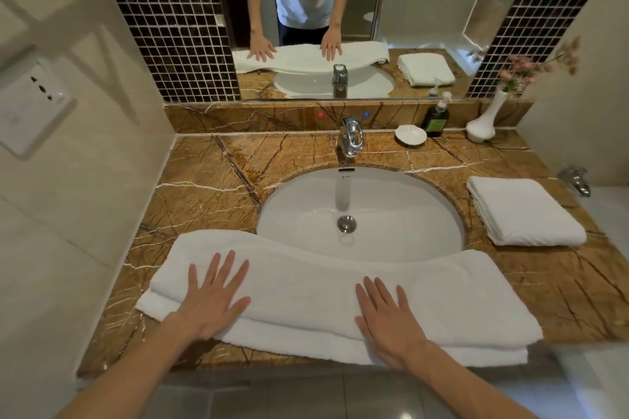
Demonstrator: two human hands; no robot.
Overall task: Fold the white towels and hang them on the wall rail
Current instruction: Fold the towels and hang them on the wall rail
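Most room is on the left: bare counter [211,173] btwn the sink [408,207] & the side wall [85,197], so a hand can slide thru there. The wall shuts that side tho. Over the sink bowl it's open, but the tap [350,139] sticks up at the back middle. Back right is crowded: soap dish [410,135], soap bottle [436,119] & vase [483,122] in a row. The folded towel [524,211] takes the right side. The long towel [323,299] fills the front edge, w/ the left hand [214,296] & right hand [388,320] flat on top.
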